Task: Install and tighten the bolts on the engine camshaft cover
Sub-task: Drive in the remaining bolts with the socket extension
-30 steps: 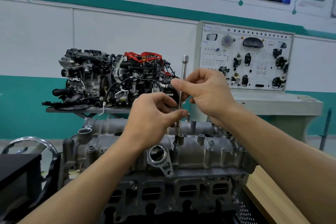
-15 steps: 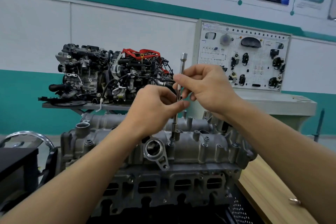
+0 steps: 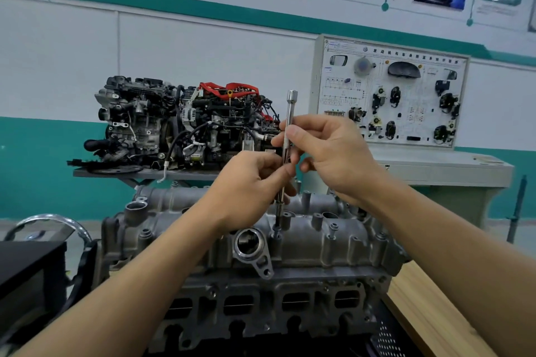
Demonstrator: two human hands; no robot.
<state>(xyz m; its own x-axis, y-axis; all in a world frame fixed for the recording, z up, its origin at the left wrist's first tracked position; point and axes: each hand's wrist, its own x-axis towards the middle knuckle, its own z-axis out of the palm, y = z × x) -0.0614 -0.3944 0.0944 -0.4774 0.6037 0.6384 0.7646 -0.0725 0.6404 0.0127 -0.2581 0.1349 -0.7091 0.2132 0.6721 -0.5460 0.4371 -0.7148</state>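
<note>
Fingers [image 3: 300, 134] of left hand [image 3: 249, 186] and right hand [image 3: 336, 155] pinch upright extension bar [image 3: 290, 109]; tip down.

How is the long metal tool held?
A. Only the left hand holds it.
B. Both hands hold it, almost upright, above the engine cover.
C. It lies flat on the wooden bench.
B: the left hand and the right hand both pinch the long metal tool, its lower end down at the camshaft cover.
</note>
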